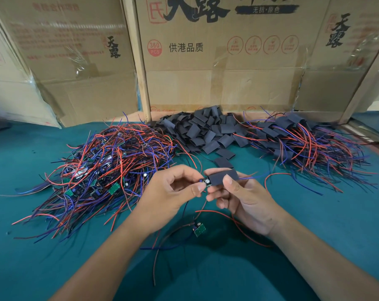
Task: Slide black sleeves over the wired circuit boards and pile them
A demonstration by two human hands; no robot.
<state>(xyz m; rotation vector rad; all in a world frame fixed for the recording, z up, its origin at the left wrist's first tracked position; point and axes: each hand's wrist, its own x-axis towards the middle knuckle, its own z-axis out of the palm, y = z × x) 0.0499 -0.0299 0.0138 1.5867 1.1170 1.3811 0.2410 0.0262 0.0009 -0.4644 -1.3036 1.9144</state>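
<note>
Sleeve in work: black sleeve (pixel 224 176), held above the counter (pixel 314 224) at centre, between both hands — partly drawn over a board.
Board in work: circuit board (pixel 206 182), one end with a small capacitor showing at the sleeve's left mouth; red and blue wires (pixel 260 175) leave the sleeve's right end.
Left hand: left hand (pixel 173 192), thumb and forefinger pinched on the exposed board end.
Right hand: right hand (pixel 247 200), thumb on top and fingers beneath, pinching the sleeve.
Spare board: second green board (pixel 199 228) lying on the counter just below the hands, its red and dark wires trailing toward the viewer.
Unsleeved stock: tangled heap of wired boards (pixel 101 170) at left, green boards visible among red and blue leads.
Sleeve stock: pile of empty black sleeves (pixel 206 131) at centre rear; one loose sleeve (pixel 224 162) lies just behind the hands.
Finished pile: sleeved boards (pixel 297 137) at right rear, wires fanning toward the near right.
Backdrop: printed cardboard cartons (pixel 216 61) standing along the rear edge — taped seams visible.
</note>
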